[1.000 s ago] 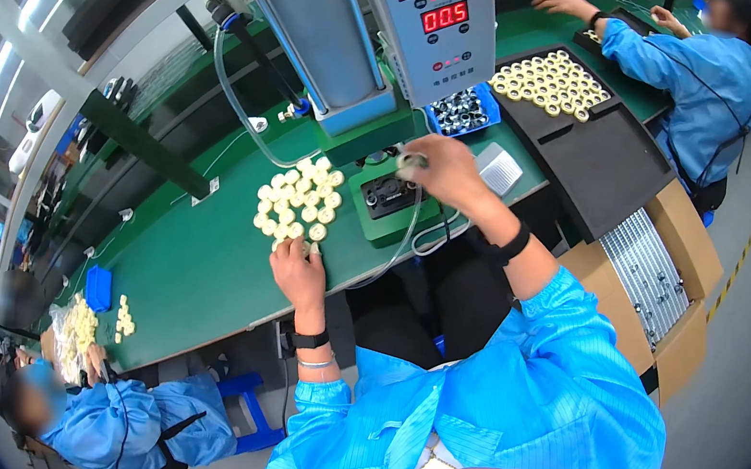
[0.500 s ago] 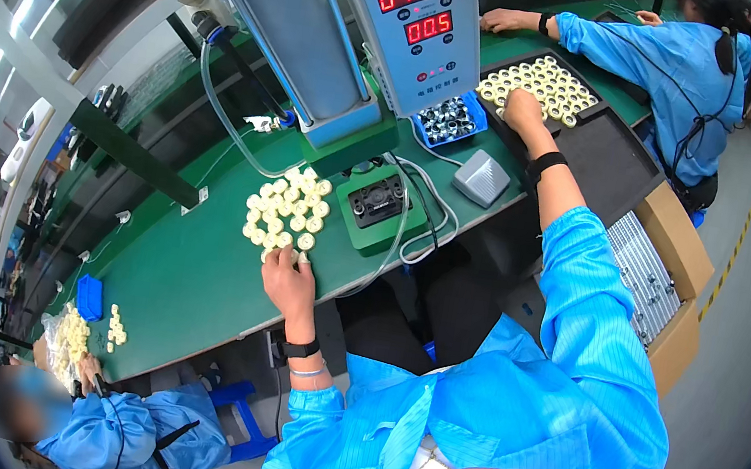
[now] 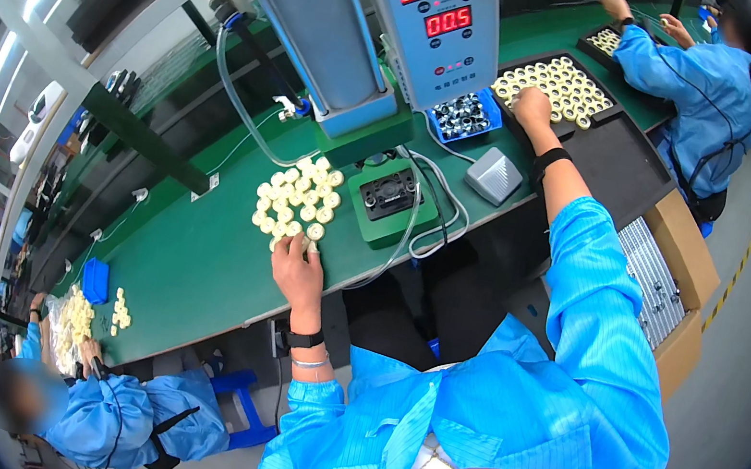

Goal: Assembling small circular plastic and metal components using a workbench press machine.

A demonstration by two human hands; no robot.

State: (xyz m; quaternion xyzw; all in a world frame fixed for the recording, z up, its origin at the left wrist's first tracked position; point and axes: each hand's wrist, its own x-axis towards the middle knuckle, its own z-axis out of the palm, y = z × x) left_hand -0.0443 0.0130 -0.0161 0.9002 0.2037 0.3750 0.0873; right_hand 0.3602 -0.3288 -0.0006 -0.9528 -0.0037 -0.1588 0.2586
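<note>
Green factory workbench (image 3: 195,275) runs diagonally beneath a grey press machine with a red digital counter (image 3: 441,21). On it, a loose cluster of cream rings (image 3: 295,203) lies just ahead of the left hand (image 3: 295,266), whose fingertips touch its near edge; whether they pinch a ring cannot be told. Far to the right, the right hand (image 3: 532,108) rests fingers-down on rings in a black tray (image 3: 596,122), grip hidden. Between both hands sits a green fixture (image 3: 388,202), nearer the left.
</note>
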